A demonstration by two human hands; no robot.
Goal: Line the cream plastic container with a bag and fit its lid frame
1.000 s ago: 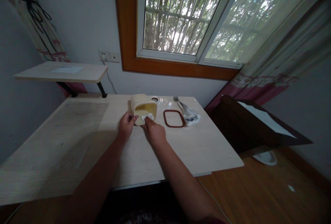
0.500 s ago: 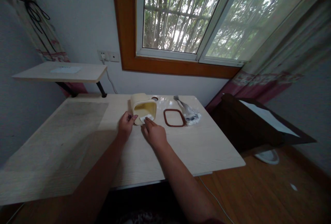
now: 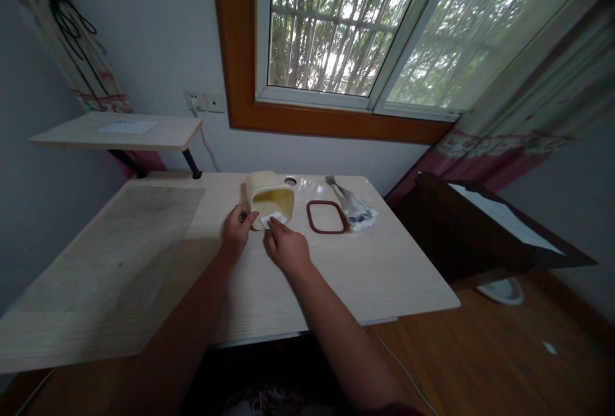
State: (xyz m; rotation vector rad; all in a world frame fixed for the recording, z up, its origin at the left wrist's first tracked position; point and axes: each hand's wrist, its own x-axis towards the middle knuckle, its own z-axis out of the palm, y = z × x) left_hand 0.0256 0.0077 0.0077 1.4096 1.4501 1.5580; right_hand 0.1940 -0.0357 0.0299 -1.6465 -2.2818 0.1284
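Note:
A cream-coloured plastic container lies on its side on the table, its wide rounded opening facing me. My left hand grips its lower left rim, thumb on the edge. Something small and dark shows by those fingers, too small to name. At the lower part of the opening my right hand presses a crumpled white tissue against the rim, fingers together. To the right of the container a reddish-brown rounded-square frame lies flat. Beside it is a clear plastic bag with dark and white contents.
The pale wooden table has a round cable hole near its back edge. A raised shelf on black legs stands at back left with paper on it. Right of the table is a dark brown piece of furniture. A window is ahead.
The view has shifted slightly, so everything sits a little to the right. Both hands stay at the container's rim, with the tissue in nearly the same place.

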